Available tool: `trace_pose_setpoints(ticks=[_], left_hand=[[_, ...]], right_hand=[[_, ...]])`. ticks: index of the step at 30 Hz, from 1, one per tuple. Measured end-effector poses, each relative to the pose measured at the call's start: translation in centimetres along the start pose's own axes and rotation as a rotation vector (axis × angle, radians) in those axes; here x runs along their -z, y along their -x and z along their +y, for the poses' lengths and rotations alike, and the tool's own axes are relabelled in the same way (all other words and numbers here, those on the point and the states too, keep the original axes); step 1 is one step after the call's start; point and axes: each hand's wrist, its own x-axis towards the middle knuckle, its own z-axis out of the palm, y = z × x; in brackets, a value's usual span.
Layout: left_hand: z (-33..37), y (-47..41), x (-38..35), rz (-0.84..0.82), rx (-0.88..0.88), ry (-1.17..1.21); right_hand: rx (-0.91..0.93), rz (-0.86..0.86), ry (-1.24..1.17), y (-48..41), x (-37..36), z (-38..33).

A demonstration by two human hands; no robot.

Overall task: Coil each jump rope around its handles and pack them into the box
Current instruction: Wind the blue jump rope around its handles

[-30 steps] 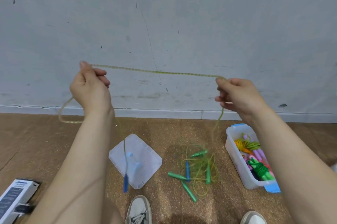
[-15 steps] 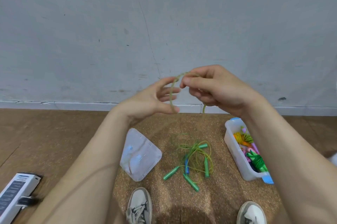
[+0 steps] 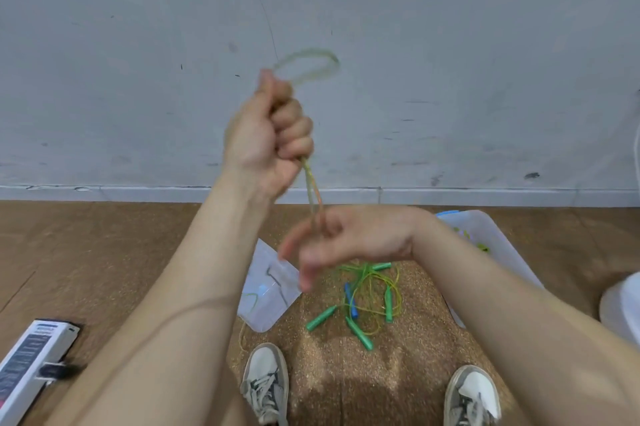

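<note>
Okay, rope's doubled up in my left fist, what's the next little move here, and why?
Probably slide the right hand down the two strands hanging below the left hand, then fold them up to the fist. The yellow-green rope is only doubled: a loop pokes above the fist. Right-hand grip is too blurred to judge.

cam: we log one view, head-worn, wide-angle | facing: forward and down, wall [image 3: 450, 44] ahead, floor [image 3: 104, 252] below | range: left hand [image 3: 270, 134] and right hand [image 3: 349, 238] close to the lens, floor well below | bottom edge: our shoes [image 3: 266, 380]
</note>
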Motion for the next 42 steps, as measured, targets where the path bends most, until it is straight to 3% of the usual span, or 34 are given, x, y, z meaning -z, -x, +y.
trace_pose_setpoints(ticks=[2,3,5,6,8,10,13,15,17,19,21,25,27,29,32,34,37,39,42], left_hand=[[2.5,-0.1,1.6,0.132,-0.143,0.123],[3.6,0.0,2.7,0.23,-0.238,0.114],[4.9,0.5,4.8,0.478,-0.408,-0.048],[5.2,0.7,5.7,0.603,-0.467,-0.179],[5.2,0.5,6.5,0.759,-0.541,-0.511],[4.9,0.3,6.2,0.771,-0.528,-0.974],[3.4,0.9,5.1,0.529,-0.273,-1.624],[2.0,1.3,4.4,0.277,-0.176,-1.8],[0.4,1.6,2.9,0.007,-0.159,-1.627],[-1.3,1.8,1.2,-0.242,-0.009,-1.401],[-2.5,2.1,0.1,-0.388,0.152,-1.41],[-1.6,1.7,0.8,-0.284,0.174,-1.558],[-0.9,1.2,1.7,-0.163,-0.002,-1.676],[0.0,0.5,3.2,0.071,-0.318,-1.704],[2.5,-0.6,6.0,0.546,-0.67,-1.299],[4.6,-0.6,7.8,0.839,-0.757,-0.909],[5.7,-0.2,10.3,1.039,-0.622,-0.579],[4.9,-0.3,10.5,0.99,-0.479,-0.689],[3.0,-0.4,9.4,0.759,-0.298,-1.082]], right_hand=[[-0.253,0.041,0.429,0.2,1.0,1.9],[-0.346,0.159,0.586,1.0,2.3,2.8],[-0.432,0.519,0.679,2.9,4.9,3.8],[-0.377,0.758,0.633,3.7,6.0,3.9],[-0.093,1.193,0.507,4.5,7.0,3.4],[0.214,1.39,0.291,4.7,6.7,1.8],[0.375,1.287,-0.238,4.7,5.6,-0.6],[0.313,1.099,-0.363,4.6,5.1,-1.4],[0.225,0.94,-0.204,4.4,4.4,-1.8],[0.161,0.827,0.015,4.0,3.7,-2.2],[0.116,0.778,0.152,4.0,3.4,-2.2],[0.007,0.791,0.237,5.0,4.1,-1.7],[-0.057,0.751,0.248,5.7,4.6,-1.2],[-0.141,0.68,0.292,6.6,5.3,-0.4],[-0.265,0.59,0.308,7.9,6.3,1.3],[-0.377,0.515,0.383,8.5,6.6,2.2],[-0.476,0.456,0.415,8.9,6.3,2.8],[-0.405,0.526,0.295,8.7,5.8,2.6],[-0.22,0.732,0.117,7.8,4.9,1.5]])
